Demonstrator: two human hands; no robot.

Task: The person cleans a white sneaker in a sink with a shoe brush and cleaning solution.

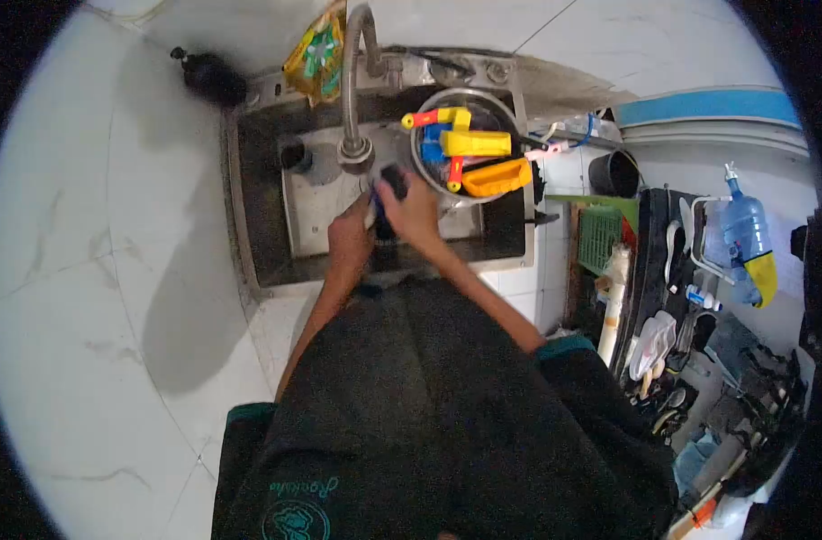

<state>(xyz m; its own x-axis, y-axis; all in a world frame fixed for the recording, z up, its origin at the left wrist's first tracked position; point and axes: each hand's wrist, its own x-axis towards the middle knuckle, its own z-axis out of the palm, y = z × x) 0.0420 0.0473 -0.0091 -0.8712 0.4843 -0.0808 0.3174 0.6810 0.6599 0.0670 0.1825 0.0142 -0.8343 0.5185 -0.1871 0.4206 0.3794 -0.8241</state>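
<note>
"While the two hands meet low in the sink [505,264], how would you handle this step?"

"I'd grip the dark item [394,180] firmly, steady it from the opposite side and turn it slowly, low down, so that a slip would land inside."

"And where does it sit in the grip?"

"I see the right hand [417,216] closed around it, one end poking out towards eleven o'clock; blur hides the rest. The left hand [351,236] is close in at the item's seven o'clock; whether it holds anything, I can't tell."

"What's around them?"

"Just off at eleven, the spout [355,151], which I'd avoid knocking. At half past one, the metal bowl [415,149], with a yellow piece [476,143] on top. Farther, at ten, a dark cup [296,156]; beyond the spout, a yellow-green packet [319,59]."
</note>
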